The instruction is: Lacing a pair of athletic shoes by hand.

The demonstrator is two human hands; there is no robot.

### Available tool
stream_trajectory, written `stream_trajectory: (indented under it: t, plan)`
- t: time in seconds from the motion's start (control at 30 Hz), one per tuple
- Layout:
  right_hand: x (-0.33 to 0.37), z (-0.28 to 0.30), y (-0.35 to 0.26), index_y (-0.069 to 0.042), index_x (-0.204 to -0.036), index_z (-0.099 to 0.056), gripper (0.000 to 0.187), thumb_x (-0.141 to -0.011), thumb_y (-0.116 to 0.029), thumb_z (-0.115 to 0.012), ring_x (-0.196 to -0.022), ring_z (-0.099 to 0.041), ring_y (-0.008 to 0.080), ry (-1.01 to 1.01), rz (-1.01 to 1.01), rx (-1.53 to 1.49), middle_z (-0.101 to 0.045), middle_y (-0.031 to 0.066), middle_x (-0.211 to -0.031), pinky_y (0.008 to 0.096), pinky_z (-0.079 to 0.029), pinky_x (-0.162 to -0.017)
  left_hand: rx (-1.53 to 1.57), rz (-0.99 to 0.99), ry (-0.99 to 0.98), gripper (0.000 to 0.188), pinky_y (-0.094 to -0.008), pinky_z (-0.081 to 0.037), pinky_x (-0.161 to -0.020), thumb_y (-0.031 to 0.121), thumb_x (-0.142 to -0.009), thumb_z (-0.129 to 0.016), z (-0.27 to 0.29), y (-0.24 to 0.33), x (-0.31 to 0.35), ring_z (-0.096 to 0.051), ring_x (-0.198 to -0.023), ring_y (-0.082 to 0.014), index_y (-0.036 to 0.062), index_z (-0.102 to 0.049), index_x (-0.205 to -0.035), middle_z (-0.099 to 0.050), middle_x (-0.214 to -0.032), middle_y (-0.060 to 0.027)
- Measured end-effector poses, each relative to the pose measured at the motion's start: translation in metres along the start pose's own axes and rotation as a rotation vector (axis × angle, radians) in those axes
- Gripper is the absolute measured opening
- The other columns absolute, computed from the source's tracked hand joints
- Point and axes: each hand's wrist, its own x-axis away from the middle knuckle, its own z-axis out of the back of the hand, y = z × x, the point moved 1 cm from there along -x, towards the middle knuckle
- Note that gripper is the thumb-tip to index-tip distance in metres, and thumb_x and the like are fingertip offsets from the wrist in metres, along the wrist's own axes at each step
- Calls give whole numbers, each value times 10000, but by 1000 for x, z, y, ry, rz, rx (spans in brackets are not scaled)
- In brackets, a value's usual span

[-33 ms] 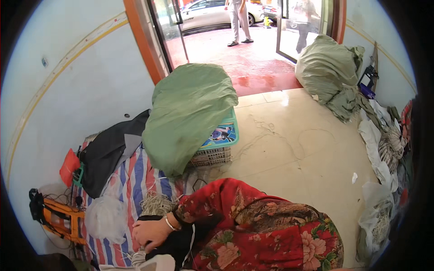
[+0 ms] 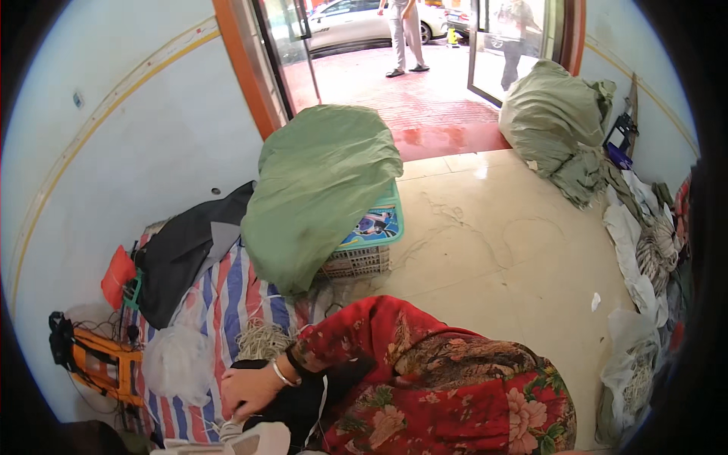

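My right hand (image 2: 249, 390) reaches in from the right, in a red floral sleeve (image 2: 356, 326) with a silver bangle at the wrist. It lies over black cloth (image 2: 307, 398), its fingers curled downward. The fingertips meet a small white coiled thing (image 2: 229, 431), and whatever they grip is hidden. Just below, a white hard-looking object (image 2: 262, 440) is cut off by the lower edge. A tangle of pale cord (image 2: 262, 340) lies beyond the hand on a red, white and blue striped sheet (image 2: 231, 280). My left hand is out of view.
A green cloth (image 2: 322, 182) drapes over a grey crate (image 2: 356, 262). At left are clear plastic (image 2: 180, 364), an orange frame (image 2: 106, 364) and dark fabric (image 2: 178, 258). A large green sack (image 2: 553, 106) stands by the open door, where a person (image 2: 406, 38) is outside. Bundled cords (image 2: 657, 246) lie right.
My right hand has dipped slightly, its fingertips closer to the white coil. The white object at the lower edge shows a little more. The whole view has shifted slightly.
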Motion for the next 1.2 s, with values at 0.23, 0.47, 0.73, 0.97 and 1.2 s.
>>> stream_trajectory:
  t: [0.23, 0.47, 0.73, 0.97, 1.2]
  plan:
    - [-72, 9, -22, -43, -1134, -573, 444, -905, -418, -509, -792, -566, 137, -195, -263, -899, -615, 32, -914, 273, -478, -627, 171, -9, 8, 516, -369, -436, -948, 314, -888, -476, -12, 17, 6, -574, -1091, -279, 11, -467, -1305, -579, -1211, -175]
    - [-90, -20, -38, -16, -1070, -566, 412, -947, -392, -453, -783, -546, 144, -176, -175, -1057, -593, 44, -883, 289, -452, -628, 356, -35, 27, 488, -366, -431, -956, 284, -899, -469, -24, 34, 1, -574, -1095, -273, 8, -470, -1301, -579, -1213, -177]
    - [-90, -73, -30, -36, -1239, -429, 383, -923, -248, -473, -796, -595, 346, -14, -159, -509, -594, 225, -824, 411, -467, -689, 623, -4, 244, 456, -364, -426, -966, 251, -912, -460, -10, 21, 44, -573, -1100, -267, 4, -474, -1295, -579, -1214, -179]
    - [-107, -101, -37, -30, -991, -577, 233, -843, -190, -497, -719, -635, 389, -523, -49, -42, -627, 218, -748, 471, -491, -644, 884, 92, 768, 429, -361, -422, -974, 221, -923, -452, 5, -29, 177, -572, -1104, -261, 2, -477, -1290, -580, -1216, -181]
    - [-129, -106, -56, -76, -919, -592, 169, -880, -194, -477, -596, -623, 333, -457, 209, 17, -613, 152, -652, 434, -488, -532, 968, 55, 1276, 441, -347, -461, -928, 315, -994, -367, -14, -28, 262, -614, -1019, -210, 17, -463, -1304, -628, -1136, -131]
